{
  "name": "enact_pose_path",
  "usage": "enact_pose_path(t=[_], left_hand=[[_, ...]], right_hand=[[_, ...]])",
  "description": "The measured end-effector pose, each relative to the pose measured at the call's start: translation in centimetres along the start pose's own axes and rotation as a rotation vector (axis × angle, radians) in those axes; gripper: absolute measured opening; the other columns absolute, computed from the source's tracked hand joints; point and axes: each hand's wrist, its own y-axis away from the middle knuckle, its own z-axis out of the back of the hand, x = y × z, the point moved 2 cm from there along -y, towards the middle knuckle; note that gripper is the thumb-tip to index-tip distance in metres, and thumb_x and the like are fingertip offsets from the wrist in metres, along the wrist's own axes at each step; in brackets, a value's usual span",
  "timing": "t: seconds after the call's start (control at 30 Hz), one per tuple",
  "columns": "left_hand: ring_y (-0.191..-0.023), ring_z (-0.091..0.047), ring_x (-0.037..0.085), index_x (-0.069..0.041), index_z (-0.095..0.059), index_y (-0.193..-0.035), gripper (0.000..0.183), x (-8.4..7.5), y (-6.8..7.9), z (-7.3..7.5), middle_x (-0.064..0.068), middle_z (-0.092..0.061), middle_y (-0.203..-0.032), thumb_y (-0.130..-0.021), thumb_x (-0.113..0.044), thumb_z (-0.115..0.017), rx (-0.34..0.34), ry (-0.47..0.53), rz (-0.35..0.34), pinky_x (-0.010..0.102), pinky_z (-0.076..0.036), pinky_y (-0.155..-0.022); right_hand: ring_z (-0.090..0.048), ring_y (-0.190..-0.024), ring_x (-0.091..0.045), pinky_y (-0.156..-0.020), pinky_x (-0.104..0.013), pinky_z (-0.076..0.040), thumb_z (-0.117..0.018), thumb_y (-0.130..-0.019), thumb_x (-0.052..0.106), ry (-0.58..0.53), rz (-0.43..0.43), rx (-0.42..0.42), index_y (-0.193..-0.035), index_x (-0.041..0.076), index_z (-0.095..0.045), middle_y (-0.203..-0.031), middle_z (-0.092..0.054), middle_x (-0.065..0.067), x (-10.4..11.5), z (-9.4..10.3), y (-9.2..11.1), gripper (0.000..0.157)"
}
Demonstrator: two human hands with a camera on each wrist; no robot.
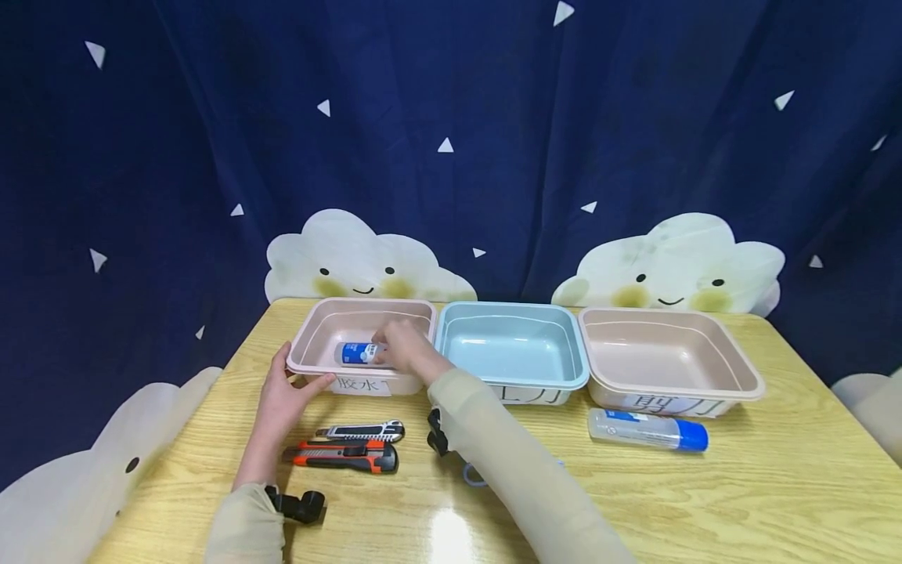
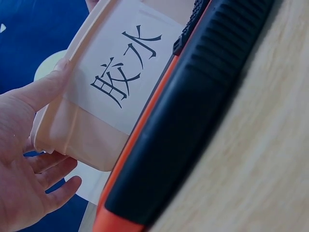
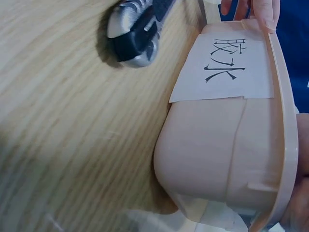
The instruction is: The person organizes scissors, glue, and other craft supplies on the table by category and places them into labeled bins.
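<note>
In the head view my left hand [image 1: 278,399] grips the front left corner of the left pink bin [image 1: 324,370], the thumb on its front rim. The left wrist view shows that thumb on the rim and the other fingers [image 2: 53,169] beside the bin's end. My right hand [image 1: 405,347] reaches inside the same bin. Its fingers hold the right end of a glue bottle [image 1: 358,354] with a blue label, which lies on its side; the hand covers that end. In the right wrist view the bin's wall hides most of this hand.
A blue bin [image 1: 513,385] and another pink bin [image 1: 672,388] stand to the right, with paper labels. Before them lies a clear glue bottle [image 1: 644,430] with a blue cap. A silver utility knife [image 1: 362,431] and an orange-black one [image 1: 345,456] lie near my left forearm. My right sleeve partly covers a light-blue loop [image 1: 474,475].
</note>
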Motion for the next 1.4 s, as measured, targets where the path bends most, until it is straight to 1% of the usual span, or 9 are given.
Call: enact_pose_path(t=[0.2, 0.37, 0.43, 0.6, 0.7, 0.87, 1.03, 1.23, 1.4], left_hand=[[-0.117, -0.039, 0.034, -0.01, -0.009, -0.146, 0.102, -0.1, 0.1, 0.1, 0.021, -0.037, -0.135, -0.073, -0.035, -0.075, -0.007, 0.008, 0.013, 0.046, -0.035, -0.098], [-0.117, -0.039, 0.034, -0.01, -0.011, -0.146, 0.1, -0.2, 0.2, 0.1, 0.02, -0.038, -0.134, -0.073, -0.034, -0.076, -0.02, 0.014, 0.016, 0.046, -0.035, -0.097], [-0.117, -0.039, 0.034, -0.01, -0.012, -0.146, 0.1, -0.2, 0.2, 0.1, 0.02, -0.037, -0.134, -0.073, -0.032, -0.076, -0.017, 0.024, 0.014, 0.046, -0.036, -0.097], [-0.117, -0.04, 0.033, -0.01, -0.013, -0.145, 0.1, -0.2, 0.1, -0.2, 0.02, -0.038, -0.134, -0.072, -0.033, -0.077, -0.001, 0.042, 0.008, 0.047, -0.037, -0.097], [-0.116, -0.04, 0.033, -0.011, -0.012, -0.146, 0.1, -0.1, 0.0, -0.1, 0.02, -0.038, -0.133, -0.072, -0.034, -0.076, 0.003, 0.044, 0.011, 0.046, -0.038, -0.096], [-0.117, -0.042, 0.035, -0.012, -0.009, -0.146, 0.102, 0.0, 0.1, 0.1, 0.02, -0.037, -0.133, -0.072, -0.035, -0.076, 0.004, 0.049, 0.024, 0.044, -0.039, -0.094], [-0.118, -0.04, 0.034, -0.012, -0.008, -0.146, 0.103, -0.1, 0.2, 0.2, 0.02, -0.037, -0.133, -0.072, -0.036, -0.075, 0.006, 0.043, 0.023, 0.045, -0.037, -0.096], [-0.118, -0.038, 0.034, -0.012, -0.008, -0.147, 0.103, -0.2, 0.2, 0.2, 0.02, -0.036, -0.135, -0.073, -0.037, -0.075, 0.012, 0.031, 0.027, 0.045, -0.035, -0.096], [-0.117, -0.039, 0.034, -0.012, -0.009, -0.146, 0.102, -0.2, 0.1, 0.2, 0.019, -0.037, -0.134, -0.073, -0.037, -0.075, 0.01, 0.035, 0.026, 0.044, -0.036, -0.094]], right_hand=[[-0.056, -0.108, -0.017, -0.094, -0.028, -0.041, -0.075, -0.074, 0.025, -0.013, -0.046, 0.033, -0.107, 0.013, -0.068, -0.109, -0.066, 0.002, 0.0, -0.1, -0.4, 0.036], [-0.056, -0.105, -0.017, -0.093, -0.028, -0.042, -0.075, -0.073, 0.025, -0.009, -0.056, 0.06, -0.104, 0.014, -0.069, -0.107, -0.066, 0.001, 0.1, -0.4, -0.5, 0.034], [-0.056, -0.104, -0.017, -0.093, -0.028, -0.042, -0.075, -0.073, 0.024, -0.009, -0.073, 0.068, -0.104, 0.014, -0.069, -0.107, -0.066, 0.001, 0.1, -0.4, -0.4, 0.033], [-0.056, -0.101, -0.017, -0.092, -0.028, -0.043, -0.074, -0.074, 0.019, 0.021, -0.113, 0.077, -0.098, 0.015, -0.071, -0.103, -0.066, 0.001, 0.0, -0.5, -0.2, 0.024], [-0.056, -0.098, -0.016, -0.09, -0.027, -0.044, -0.072, -0.076, 0.016, 0.022, -0.114, 0.07, -0.096, 0.015, -0.072, -0.099, -0.066, 0.002, 0.0, -0.5, -0.2, 0.019], [-0.058, -0.093, -0.013, -0.086, -0.025, -0.046, -0.068, -0.08, 0.014, -0.01, -0.089, 0.045, -0.097, 0.014, -0.071, -0.096, -0.067, 0.002, 0.1, -0.3, -0.3, 0.017], [-0.06, -0.091, -0.011, -0.082, -0.023, -0.047, -0.064, -0.083, 0.014, -0.014, -0.036, -0.017, -0.095, 0.014, -0.071, -0.093, -0.068, 0.003, 0.2, 0.2, 0.0, 0.014], [-0.06, -0.088, -0.009, -0.081, -0.022, -0.047, -0.063, -0.084, 0.014, -0.024, 0.009, -0.076, -0.095, 0.013, -0.07, -0.092, -0.068, 0.002, 0.0, 1.5, 1.2, 0.013], [-0.06, -0.084, -0.011, -0.077, -0.025, -0.048, -0.062, -0.085, 0.013, -0.051, 0.047, -0.083, -0.095, 0.01, -0.069, -0.091, -0.067, -0.001, -0.6, 2.5, 2.6, 0.013]])
